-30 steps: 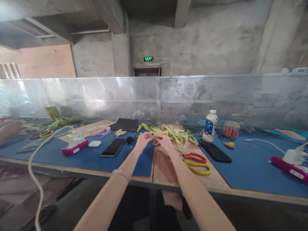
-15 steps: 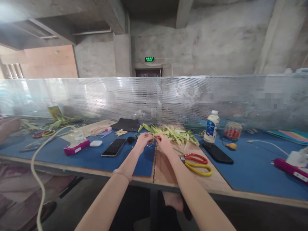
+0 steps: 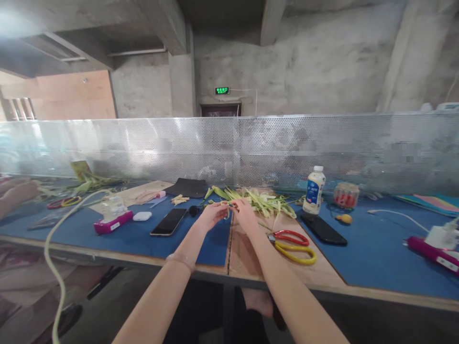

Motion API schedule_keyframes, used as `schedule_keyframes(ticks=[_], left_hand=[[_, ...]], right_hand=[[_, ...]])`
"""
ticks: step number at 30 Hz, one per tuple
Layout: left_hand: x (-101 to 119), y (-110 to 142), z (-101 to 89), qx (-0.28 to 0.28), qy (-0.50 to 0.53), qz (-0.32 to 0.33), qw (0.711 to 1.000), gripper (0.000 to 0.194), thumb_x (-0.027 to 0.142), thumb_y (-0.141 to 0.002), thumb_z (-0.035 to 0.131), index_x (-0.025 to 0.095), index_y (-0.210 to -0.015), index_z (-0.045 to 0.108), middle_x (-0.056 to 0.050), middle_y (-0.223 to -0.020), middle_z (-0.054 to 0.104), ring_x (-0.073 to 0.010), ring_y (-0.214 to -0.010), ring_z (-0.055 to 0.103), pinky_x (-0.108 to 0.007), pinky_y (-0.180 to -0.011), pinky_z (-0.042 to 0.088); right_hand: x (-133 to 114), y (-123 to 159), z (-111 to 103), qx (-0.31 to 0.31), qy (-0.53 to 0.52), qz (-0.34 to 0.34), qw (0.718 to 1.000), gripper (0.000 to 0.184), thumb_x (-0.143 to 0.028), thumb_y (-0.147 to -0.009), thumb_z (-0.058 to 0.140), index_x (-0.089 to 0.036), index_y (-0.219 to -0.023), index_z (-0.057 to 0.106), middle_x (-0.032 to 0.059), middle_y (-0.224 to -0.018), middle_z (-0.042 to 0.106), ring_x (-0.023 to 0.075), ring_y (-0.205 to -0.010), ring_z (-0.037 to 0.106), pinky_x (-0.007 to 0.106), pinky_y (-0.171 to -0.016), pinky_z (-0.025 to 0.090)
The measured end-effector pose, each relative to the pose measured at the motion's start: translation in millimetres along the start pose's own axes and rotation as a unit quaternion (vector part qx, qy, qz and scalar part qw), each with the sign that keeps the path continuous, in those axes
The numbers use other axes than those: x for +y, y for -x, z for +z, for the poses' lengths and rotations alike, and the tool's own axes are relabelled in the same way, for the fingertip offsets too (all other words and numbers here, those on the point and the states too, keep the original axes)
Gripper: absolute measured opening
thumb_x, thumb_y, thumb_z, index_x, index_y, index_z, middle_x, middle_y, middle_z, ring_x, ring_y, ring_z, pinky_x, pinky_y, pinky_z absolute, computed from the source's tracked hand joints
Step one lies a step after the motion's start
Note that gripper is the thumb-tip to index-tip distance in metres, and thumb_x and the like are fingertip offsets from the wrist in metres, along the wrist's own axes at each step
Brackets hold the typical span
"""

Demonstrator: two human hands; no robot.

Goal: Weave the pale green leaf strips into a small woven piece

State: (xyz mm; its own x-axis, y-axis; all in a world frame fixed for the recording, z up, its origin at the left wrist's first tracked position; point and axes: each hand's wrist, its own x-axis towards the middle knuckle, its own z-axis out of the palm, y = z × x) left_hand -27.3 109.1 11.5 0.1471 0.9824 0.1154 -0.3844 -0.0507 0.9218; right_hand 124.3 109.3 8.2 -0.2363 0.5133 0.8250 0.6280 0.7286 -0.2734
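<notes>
Beside green leaves (image 3: 267, 201), left hand (image 3: 213, 215) and right hand (image 3: 245, 213) pinch a pale strip (image 3: 227, 210).

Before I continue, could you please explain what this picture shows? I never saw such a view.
There is no machine: a camera worn on a person's head looks forward and down. The person's bare left hand and right hand are close together above the table, holding a small pale strip. Nearby lies a heap of green leaves. Toward the right are scissors, a black phone and a bottle; toward the left, another phone and a purple power strip. A co-worker's hand shows far left.
</notes>
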Motion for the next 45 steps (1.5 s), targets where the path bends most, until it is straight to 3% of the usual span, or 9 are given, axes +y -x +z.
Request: schedule_keyframes(ticks=[10,14,21,29,36,45], left_hand=[[-0.7,-1.4,-0.6,-0.008,0.054,0.002,0.999,0.026,0.013,-0.064,0.071,0.014,-0.088,0.061,-0.005,-0.079,0.066,-0.0112,-0.067,0.063,-0.022,-0.067,0.049],[0.0,-0.5,0.1,0.002,0.048,0.002,0.999,0.018,0.010,-0.067,0.067,0.014,-0.084,0.061,-0.002,-0.072,0.064,-0.0072,-0.061,0.059,-0.016,-0.058,0.045],[-0.9,-2.2,-0.3,0.003,0.021,0.022,1.000,0.019,0.011,-0.066,0.068,0.015,-0.083,0.060,-0.001,-0.073,0.063,-0.0086,-0.063,0.059,-0.020,-0.064,0.047],[-0.4,1.1,1.3,0.000,-0.001,0.021,1.000,0.027,0.012,-0.066,0.071,0.013,-0.091,0.061,-0.006,-0.079,0.066,-0.0145,-0.072,0.064,-0.026,-0.068,0.051],[3.1,1.9,2.9,0.004,0.012,-0.004,1.000,0.023,0.010,-0.066,0.068,0.014,-0.088,0.062,-0.004,-0.075,0.066,-0.0120,-0.067,0.063,-0.025,-0.067,0.051],[4.6,5.4,3.8,-0.045,-0.004,-0.033,0.998,0.032,0.006,-0.064,0.064,0.016,-0.094,0.063,-0.004,-0.078,0.065,-0.0129,-0.066,0.062,-0.026,-0.065,0.050]], right_hand=[[-7.4,0.9,3.2,-0.077,0.028,0.001,0.997,0.019,-0.011,-0.083,0.042,-0.018,-0.097,0.053,0.0078,-0.095,0.057,0.0201,-0.090,0.053,0.031,-0.077,0.041],[-12.4,0.3,4.3,-0.098,0.020,-0.003,0.995,0.020,-0.011,-0.082,0.043,-0.017,-0.099,0.051,0.0088,-0.097,0.058,0.0212,-0.093,0.053,0.032,-0.079,0.041],[-14.5,0.5,2.6,-0.083,-0.009,-0.009,0.996,0.016,-0.020,-0.087,0.041,-0.019,-0.093,0.056,0.0067,-0.094,0.059,0.0190,-0.090,0.054,0.030,-0.078,0.041],[2.2,-5.0,8.0,0.058,-0.107,0.089,0.989,0.019,-0.032,-0.078,0.053,-0.018,-0.066,0.058,0.0049,-0.077,0.059,0.0193,-0.081,0.054,0.030,-0.075,0.041],[2.6,-6.5,3.5,-0.003,-0.218,0.214,0.952,0.021,-0.034,-0.076,0.051,-0.017,-0.067,0.059,0.0023,-0.069,0.063,0.0170,-0.068,0.057,0.028,-0.068,0.042],[4.2,-6.6,5.4,-0.003,-0.242,0.197,0.950,0.019,-0.035,-0.073,0.053,-0.017,-0.068,0.059,0.0022,-0.069,0.063,0.0165,-0.067,0.057,0.029,-0.068,0.043]])
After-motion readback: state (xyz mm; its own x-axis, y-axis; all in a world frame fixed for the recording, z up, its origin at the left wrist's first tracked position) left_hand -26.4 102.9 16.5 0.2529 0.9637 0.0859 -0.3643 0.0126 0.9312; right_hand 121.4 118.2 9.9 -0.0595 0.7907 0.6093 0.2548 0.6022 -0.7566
